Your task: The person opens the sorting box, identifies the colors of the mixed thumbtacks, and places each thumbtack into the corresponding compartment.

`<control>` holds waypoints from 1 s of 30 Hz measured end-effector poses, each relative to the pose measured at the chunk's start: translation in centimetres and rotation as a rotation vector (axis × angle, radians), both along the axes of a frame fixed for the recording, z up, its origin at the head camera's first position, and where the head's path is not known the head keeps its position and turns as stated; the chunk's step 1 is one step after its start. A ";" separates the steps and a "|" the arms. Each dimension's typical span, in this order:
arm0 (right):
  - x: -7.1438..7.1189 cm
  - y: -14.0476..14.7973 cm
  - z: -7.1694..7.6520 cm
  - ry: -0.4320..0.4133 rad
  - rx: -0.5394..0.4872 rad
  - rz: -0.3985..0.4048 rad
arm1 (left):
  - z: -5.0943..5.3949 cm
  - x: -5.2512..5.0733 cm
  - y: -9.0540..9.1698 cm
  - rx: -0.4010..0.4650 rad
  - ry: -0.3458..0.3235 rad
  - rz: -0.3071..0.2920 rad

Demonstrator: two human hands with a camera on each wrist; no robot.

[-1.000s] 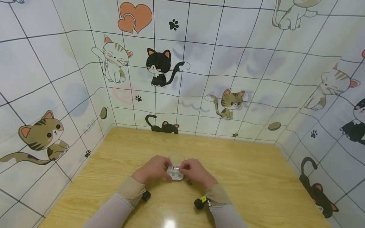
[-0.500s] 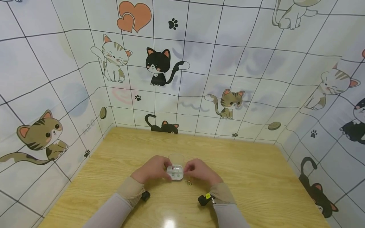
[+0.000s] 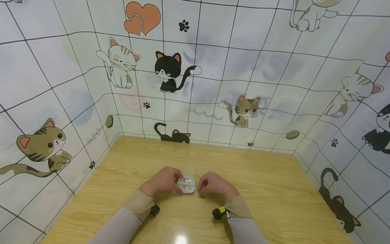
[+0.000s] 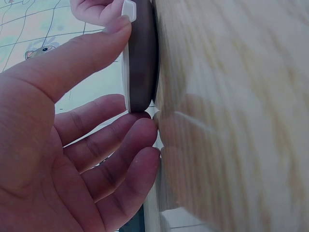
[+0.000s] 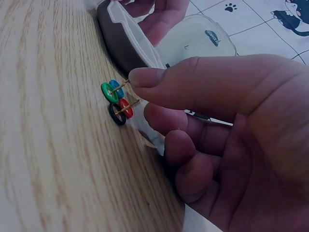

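Note:
A small pill box [image 3: 186, 189] with white compartments and a dark base lies on the table, its clear lid [image 3: 188, 169] swung open to the back. Tiny studs sit in the compartments; a reddish one shows at upper left. My left hand [image 3: 163, 182] holds the box by its left side, thumb [image 4: 113, 29] on the rim and fingers against the edge. Right of the box my right hand [image 3: 217, 184] hovers low, its thumb tip at the gold pin of a green ring-shaped stud [image 5: 109, 93]. Blue, red [image 5: 126, 108] and black [image 5: 117, 114] studs lie beside it. Thumb and fingers are apart.
The wooden table [image 3: 259, 189] extends around the hands and meets a cat-print wall covering [image 3: 210, 67] at its back. Small cameras [image 3: 217, 213] are strapped to both wrists.
My right hand has drawn back from over the box and come down to its right, by the loose studs. The left hand keeps its hold on the box.

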State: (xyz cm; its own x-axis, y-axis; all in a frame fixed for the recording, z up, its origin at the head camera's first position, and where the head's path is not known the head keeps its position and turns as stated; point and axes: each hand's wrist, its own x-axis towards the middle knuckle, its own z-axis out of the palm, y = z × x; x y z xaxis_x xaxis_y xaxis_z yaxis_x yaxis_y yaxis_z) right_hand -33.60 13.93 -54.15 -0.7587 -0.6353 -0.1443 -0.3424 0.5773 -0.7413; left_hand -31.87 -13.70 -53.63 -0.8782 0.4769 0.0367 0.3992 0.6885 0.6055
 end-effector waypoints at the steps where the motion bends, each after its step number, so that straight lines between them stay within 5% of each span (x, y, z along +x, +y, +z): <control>1: 0.0 0.0 0.1 -0.005 0.004 0.001 | 0.0 0.0 0.0 -0.001 0.001 0.000; 17: 0.2 -0.1 0.3 -0.018 0.010 0.006 | 0.3 0.2 0.0 -0.002 -0.007 0.008; 30: 0.3 -0.4 0.3 0.121 0.030 -0.057 | 0.2 0.1 0.0 0.015 -0.017 0.008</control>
